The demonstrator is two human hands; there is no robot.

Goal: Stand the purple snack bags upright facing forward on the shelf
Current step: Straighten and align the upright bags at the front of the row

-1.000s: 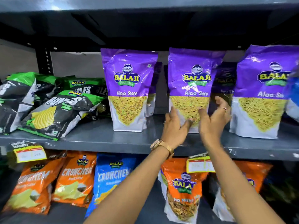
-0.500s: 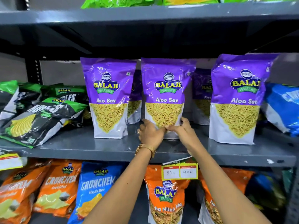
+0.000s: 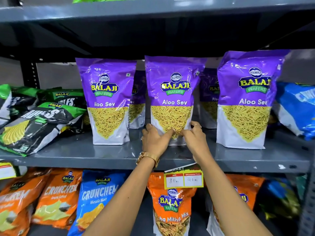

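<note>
Three purple Aloo Sev bags stand upright, facing forward, on the grey middle shelf (image 3: 105,155): a left bag (image 3: 106,101), a middle bag (image 3: 173,92) and a right bag (image 3: 247,99). More purple bags stand behind them, one (image 3: 137,106) between left and middle, another (image 3: 208,99) between middle and right. My left hand (image 3: 156,139) and my right hand (image 3: 192,135) both press on the bottom front of the middle bag, fingers wrapped around its lower corners, thumbs meeting at the centre.
Black-and-green chip bags (image 3: 39,123) lie tilted at the shelf's left. A blue bag (image 3: 296,109) leans at the right. Orange and blue bags (image 3: 100,198) fill the lower shelf, with a yellow price tag (image 3: 184,179) on the edge. The upper shelf (image 3: 153,9) hangs overhead.
My hands have closed in on the base of the middle bag, thumbs now meeting. The camera view tilted upward and shifted right; the bag stands straighter.
</note>
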